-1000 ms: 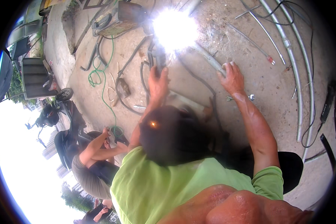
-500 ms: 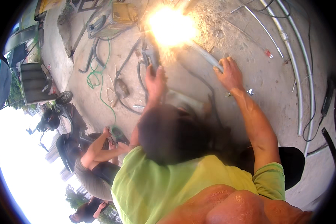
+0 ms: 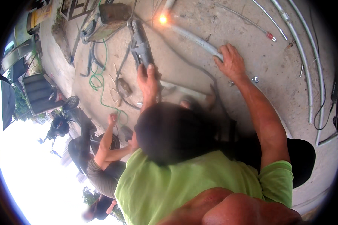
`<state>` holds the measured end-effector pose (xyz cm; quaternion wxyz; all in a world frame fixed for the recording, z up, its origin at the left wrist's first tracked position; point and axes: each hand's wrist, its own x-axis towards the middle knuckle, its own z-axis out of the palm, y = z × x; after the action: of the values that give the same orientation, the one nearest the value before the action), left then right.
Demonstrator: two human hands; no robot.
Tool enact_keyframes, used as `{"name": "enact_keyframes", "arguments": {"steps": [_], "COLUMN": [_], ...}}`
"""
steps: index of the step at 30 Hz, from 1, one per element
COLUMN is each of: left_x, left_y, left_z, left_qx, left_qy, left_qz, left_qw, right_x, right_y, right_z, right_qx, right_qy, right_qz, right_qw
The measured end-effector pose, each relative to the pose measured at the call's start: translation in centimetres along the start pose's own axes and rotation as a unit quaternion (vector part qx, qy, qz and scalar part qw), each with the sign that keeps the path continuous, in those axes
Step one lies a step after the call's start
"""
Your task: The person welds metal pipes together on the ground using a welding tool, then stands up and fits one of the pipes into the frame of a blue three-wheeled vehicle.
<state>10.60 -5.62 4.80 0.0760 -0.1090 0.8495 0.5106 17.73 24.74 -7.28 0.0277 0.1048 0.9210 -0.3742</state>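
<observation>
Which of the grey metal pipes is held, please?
The slanting grey metal pipe whose lower end is in the right hand; the two long grey metal pipes at far right lie untouched.

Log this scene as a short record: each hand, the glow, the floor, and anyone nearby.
Left hand: holding a grey clamp-like tool
Right hand: gripping the near end of a grey pipe
Bright spot: orange, at the pipe's far end
Floor: green cord at left, long metal pipes at right
Nearby: another person, lower left
</observation>
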Motion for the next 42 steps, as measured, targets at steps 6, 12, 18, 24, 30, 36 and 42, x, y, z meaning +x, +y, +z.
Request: {"name": "enact_keyframes", "arguments": {"steps": [6, 12, 18, 24, 30, 36, 42], "left_x": [-0.5, -1.1, -1.5, -0.9, -0.1, 0.7, 0.8], "left_y": [-0.1, 2.2, 3.9, 4.0, 4.4, 4.6, 4.5], "left_z": [-0.2, 1.5, 3.0, 3.6, 3.6, 3.3, 3.1], "left_qx": [0.201, 0.363, 0.418, 0.443, 0.465, 0.478, 0.483], "left_qy": [-0.026, -0.077, -0.094, -0.081, -0.096, -0.086, -0.081], "left_qz": [0.079, 0.217, 0.200, 0.208, 0.187, 0.175, 0.157], "left_qw": [0.976, 0.903, 0.881, 0.868, 0.860, 0.856, 0.858], "right_x": [0.1, 0.1, 0.1, 0.1, 0.4, 0.5, 0.6], "right_y": [-0.5, -0.3, -0.1, -0.1, -0.3, -0.2, -0.4], "right_z": [-0.6, -0.3, -0.3, -0.3, -0.3, -0.4, -0.4], "right_qx": [-0.001, 0.024, 0.034, 0.040, 0.039, 0.046, 0.036], "right_qy": [-0.019, 0.032, 0.038, 0.025, -0.002, -0.014, -0.026], "right_qz": [0.008, -0.013, -0.020, -0.011, 0.002, 0.005, 0.010], "right_qw": [1.000, 0.999, 0.998, 0.999, 0.999, 0.999, 0.999]}}
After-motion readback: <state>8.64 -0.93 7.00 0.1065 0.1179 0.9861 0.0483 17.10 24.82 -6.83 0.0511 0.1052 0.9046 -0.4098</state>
